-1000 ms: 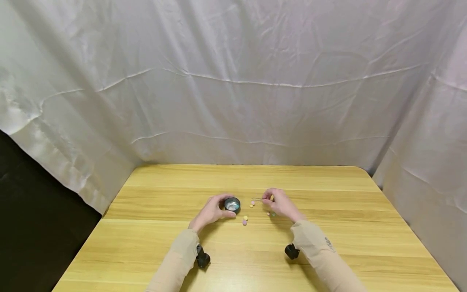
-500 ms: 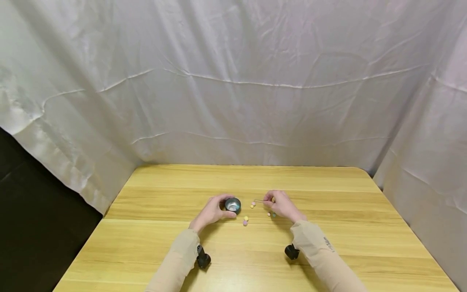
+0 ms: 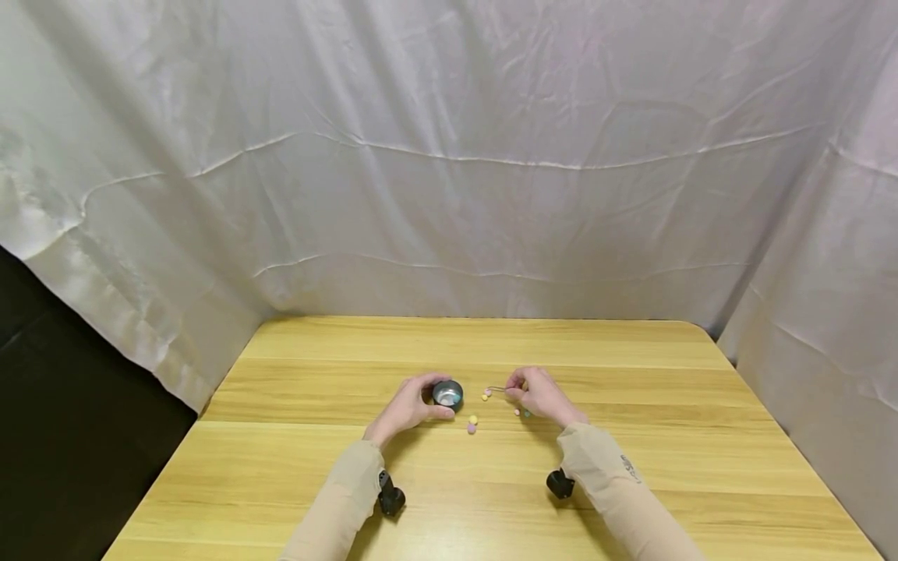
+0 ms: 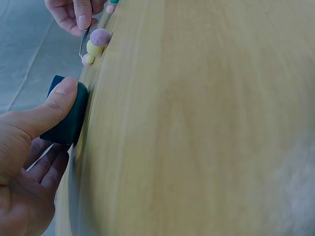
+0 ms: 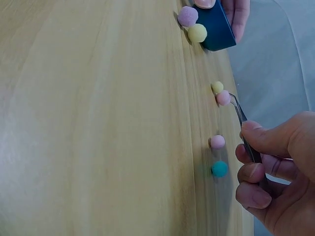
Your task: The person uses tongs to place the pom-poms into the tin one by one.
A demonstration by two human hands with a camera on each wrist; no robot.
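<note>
My left hand (image 3: 410,403) (image 4: 29,147) grips a small dark round bowl (image 3: 447,393) (image 4: 66,118) (image 5: 216,24) on the wooden table (image 3: 491,483), thumb on its near side. My right hand (image 3: 536,393) (image 5: 275,172) pinches thin metal tweezers (image 3: 498,389) (image 5: 243,125) (image 4: 83,42), whose tips are at a pink pompom (image 5: 223,97) (image 3: 487,392). A small yellow pompom (image 5: 217,87) lies right beside it. A purple pompom (image 5: 187,15) (image 4: 100,36) and a yellow one (image 5: 197,32) (image 4: 94,47) lie near the bowl. Another pink pompom (image 5: 217,141) and a teal one (image 5: 219,168) lie by my right fingers.
White cloth (image 3: 449,156) hangs behind and on both sides of the table. A dark gap (image 3: 63,405) shows at the left. Small black camera mounts sit under each wrist (image 3: 390,495) (image 3: 560,483). Bare wood stretches on all sides of the hands.
My right hand and the tweezers have dropped slightly toward the table, tips now at the pink pompom. The left hand and bowl have not moved.
</note>
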